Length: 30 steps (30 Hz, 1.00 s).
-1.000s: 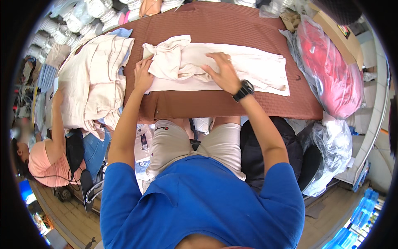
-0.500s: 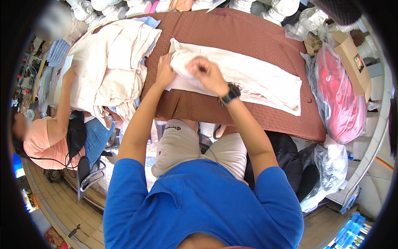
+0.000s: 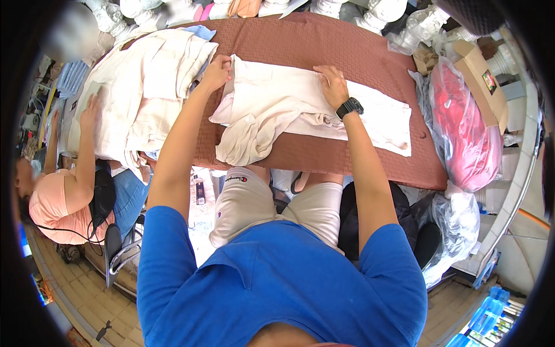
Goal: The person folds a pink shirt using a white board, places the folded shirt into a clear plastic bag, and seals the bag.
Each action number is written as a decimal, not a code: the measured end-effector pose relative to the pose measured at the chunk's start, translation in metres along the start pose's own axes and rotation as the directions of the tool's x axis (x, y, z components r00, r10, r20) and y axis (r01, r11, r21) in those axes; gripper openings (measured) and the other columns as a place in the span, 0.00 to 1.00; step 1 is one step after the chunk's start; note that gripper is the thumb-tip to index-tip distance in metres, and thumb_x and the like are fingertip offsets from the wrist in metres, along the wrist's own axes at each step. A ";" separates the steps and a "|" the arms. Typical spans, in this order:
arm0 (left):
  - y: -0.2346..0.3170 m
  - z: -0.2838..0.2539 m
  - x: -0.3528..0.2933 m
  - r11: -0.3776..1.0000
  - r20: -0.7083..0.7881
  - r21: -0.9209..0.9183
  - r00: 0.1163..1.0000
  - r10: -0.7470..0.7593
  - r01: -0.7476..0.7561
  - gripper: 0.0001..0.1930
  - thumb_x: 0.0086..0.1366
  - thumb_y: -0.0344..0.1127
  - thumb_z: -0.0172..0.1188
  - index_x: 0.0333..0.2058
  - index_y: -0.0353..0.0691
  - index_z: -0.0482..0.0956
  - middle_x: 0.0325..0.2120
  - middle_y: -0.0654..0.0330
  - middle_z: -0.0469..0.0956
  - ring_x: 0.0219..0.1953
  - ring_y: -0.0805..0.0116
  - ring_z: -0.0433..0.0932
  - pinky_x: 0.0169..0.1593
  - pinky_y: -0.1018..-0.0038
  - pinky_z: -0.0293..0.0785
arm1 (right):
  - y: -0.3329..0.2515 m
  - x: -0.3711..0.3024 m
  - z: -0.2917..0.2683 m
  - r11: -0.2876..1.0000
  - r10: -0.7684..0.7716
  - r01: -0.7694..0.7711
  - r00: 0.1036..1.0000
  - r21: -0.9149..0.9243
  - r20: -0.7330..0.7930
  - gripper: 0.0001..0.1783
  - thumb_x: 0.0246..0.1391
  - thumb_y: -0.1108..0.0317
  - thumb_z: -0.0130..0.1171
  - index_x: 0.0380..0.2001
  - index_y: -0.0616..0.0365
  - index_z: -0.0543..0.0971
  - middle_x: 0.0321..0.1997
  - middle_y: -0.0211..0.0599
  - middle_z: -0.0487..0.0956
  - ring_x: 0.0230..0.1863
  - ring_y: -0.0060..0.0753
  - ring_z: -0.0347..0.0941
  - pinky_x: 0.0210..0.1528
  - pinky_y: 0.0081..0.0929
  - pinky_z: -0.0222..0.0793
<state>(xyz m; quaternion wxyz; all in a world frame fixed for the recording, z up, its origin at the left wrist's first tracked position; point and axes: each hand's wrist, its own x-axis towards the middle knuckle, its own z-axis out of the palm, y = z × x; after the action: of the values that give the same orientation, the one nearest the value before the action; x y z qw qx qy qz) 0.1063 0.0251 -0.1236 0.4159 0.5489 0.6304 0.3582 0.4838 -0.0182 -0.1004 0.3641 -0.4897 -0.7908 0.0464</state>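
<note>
- Twelve o'clock: a table (image 3: 277,37) dressed in textured brown.
- Eleven to one: white turned posts (image 3: 378,13) crowd beyond its far edge.
- Three o'clock: a pale tiled ledge (image 3: 530,136), bent by the lens.
- Between three and four: light-coloured tiled floor (image 3: 526,254).
- Four, at the rim: bright white light.
- Eight: tan plank-like flooring (image 3: 75,292) and a black, metal-framed chair (image 3: 113,246).

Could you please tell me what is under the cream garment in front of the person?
Brown cloth shows around the garment, which appears to lie on it. Anything else beneath is covered and cannot be seen.
</note>
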 end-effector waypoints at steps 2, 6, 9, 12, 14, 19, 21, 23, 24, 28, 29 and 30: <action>0.015 0.014 0.008 0.977 -0.094 0.202 0.991 0.093 -0.072 0.19 0.67 0.37 0.56 0.56 0.43 0.72 0.39 0.48 0.82 0.38 0.57 0.83 0.45 0.66 0.78 | 0.024 -0.012 0.016 0.992 0.111 -0.111 0.994 0.053 0.002 0.15 0.60 0.68 0.56 0.50 0.54 0.79 0.50 0.42 0.79 0.54 0.49 0.73 0.57 0.42 0.68; 0.008 0.025 0.016 0.875 -0.221 0.433 0.915 0.338 -0.218 0.14 0.62 0.38 0.60 0.46 0.42 0.81 0.39 0.45 0.83 0.39 0.47 0.83 0.47 0.62 0.78 | 0.024 -0.023 0.029 0.993 0.110 -0.112 0.993 0.033 0.036 0.18 0.60 0.66 0.56 0.54 0.53 0.76 0.55 0.41 0.77 0.58 0.48 0.70 0.60 0.45 0.65; -0.010 0.019 0.022 0.843 -0.363 0.490 0.827 0.428 -0.221 0.06 0.54 0.34 0.64 0.28 0.42 0.88 0.28 0.48 0.84 0.36 0.51 0.84 0.45 0.62 0.79 | 0.025 -0.027 0.030 0.998 0.059 -0.058 0.997 -0.020 0.049 0.21 0.62 0.59 0.55 0.57 0.51 0.76 0.59 0.37 0.74 0.62 0.44 0.67 0.64 0.45 0.60; -0.037 0.006 0.019 0.871 -0.393 0.463 0.844 0.366 -0.163 0.06 0.53 0.34 0.65 0.28 0.41 0.88 0.26 0.48 0.84 0.32 0.50 0.84 0.41 0.61 0.80 | 0.017 -0.030 0.030 0.992 0.107 -0.099 0.989 -0.083 0.102 0.25 0.61 0.51 0.55 0.58 0.49 0.75 0.62 0.34 0.71 0.66 0.42 0.62 0.68 0.44 0.54; -0.038 0.004 0.020 0.839 -0.380 0.520 0.837 0.395 -0.160 0.09 0.55 0.33 0.66 0.35 0.40 0.86 0.32 0.52 0.84 0.36 0.54 0.82 0.44 0.65 0.77 | 0.013 -0.030 0.029 0.985 0.121 -0.104 0.985 -0.139 0.119 0.27 0.61 0.48 0.55 0.58 0.49 0.75 0.63 0.34 0.70 0.67 0.42 0.61 0.70 0.44 0.52; -0.008 0.001 0.036 0.608 -0.108 0.515 0.658 0.745 -0.604 0.07 0.60 0.28 0.60 0.38 0.39 0.82 0.39 0.52 0.79 0.45 0.48 0.74 0.52 0.58 0.70 | 0.013 -0.030 0.026 0.987 0.124 -0.112 0.986 -0.114 0.110 0.28 0.60 0.45 0.55 0.58 0.48 0.75 0.63 0.35 0.69 0.67 0.44 0.59 0.71 0.46 0.49; 0.003 0.008 0.037 0.542 0.111 0.569 0.711 0.694 -0.618 0.07 0.62 0.29 0.58 0.37 0.41 0.82 0.38 0.54 0.79 0.43 0.47 0.74 0.51 0.58 0.70 | 0.016 -0.034 0.025 0.984 0.127 -0.112 0.987 -0.137 0.102 0.28 0.60 0.46 0.56 0.58 0.48 0.74 0.63 0.35 0.69 0.66 0.45 0.60 0.70 0.47 0.51; 0.000 0.004 0.042 0.445 0.225 0.666 0.730 0.646 -0.599 0.07 0.64 0.34 0.57 0.37 0.43 0.83 0.37 0.56 0.81 0.44 0.48 0.75 0.51 0.59 0.69 | 0.011 -0.032 0.027 0.982 0.105 -0.091 0.991 -0.165 0.077 0.28 0.60 0.46 0.56 0.58 0.47 0.75 0.62 0.34 0.69 0.65 0.46 0.62 0.67 0.48 0.55; -0.001 -0.001 0.047 0.487 0.239 0.653 0.767 0.595 -0.581 0.07 0.64 0.35 0.58 0.37 0.43 0.83 0.37 0.56 0.82 0.44 0.48 0.75 0.51 0.60 0.69 | 0.010 -0.031 0.027 0.981 0.102 -0.087 0.992 -0.175 0.075 0.28 0.60 0.46 0.56 0.58 0.47 0.74 0.62 0.34 0.69 0.65 0.47 0.62 0.67 0.48 0.55; -0.006 -0.019 0.059 0.674 0.270 0.553 0.871 0.410 -0.489 0.14 0.67 0.42 0.59 0.34 0.34 0.80 0.30 0.51 0.81 0.36 0.53 0.79 0.43 0.62 0.71 | 0.006 -0.029 0.029 0.976 0.100 -0.082 0.992 -0.200 0.078 0.28 0.61 0.46 0.55 0.59 0.47 0.73 0.63 0.35 0.69 0.65 0.48 0.61 0.67 0.49 0.54; -0.004 -0.021 0.060 0.723 0.282 0.517 0.889 0.362 -0.458 0.16 0.67 0.44 0.59 0.34 0.33 0.80 0.29 0.50 0.81 0.35 0.55 0.79 0.41 0.62 0.72 | 0.006 -0.029 0.029 0.975 0.102 -0.084 0.992 -0.207 0.079 0.28 0.61 0.45 0.54 0.59 0.47 0.73 0.63 0.35 0.68 0.65 0.47 0.61 0.67 0.49 0.54; -0.002 -0.025 0.060 0.767 0.294 0.483 0.904 0.312 -0.422 0.18 0.68 0.46 0.59 0.34 0.32 0.80 0.28 0.50 0.81 0.34 0.56 0.80 0.40 0.62 0.72 | 0.005 -0.029 0.029 0.976 0.106 -0.088 0.991 -0.201 0.082 0.29 0.61 0.45 0.53 0.59 0.48 0.73 0.63 0.35 0.68 0.65 0.47 0.60 0.67 0.49 0.53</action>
<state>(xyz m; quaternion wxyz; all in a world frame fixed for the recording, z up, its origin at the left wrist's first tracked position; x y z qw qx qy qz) 0.0798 0.0846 -0.1233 0.2276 0.7882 0.5405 0.1866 0.4771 -0.0307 -0.1396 0.2743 -0.5587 -0.7827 0.0081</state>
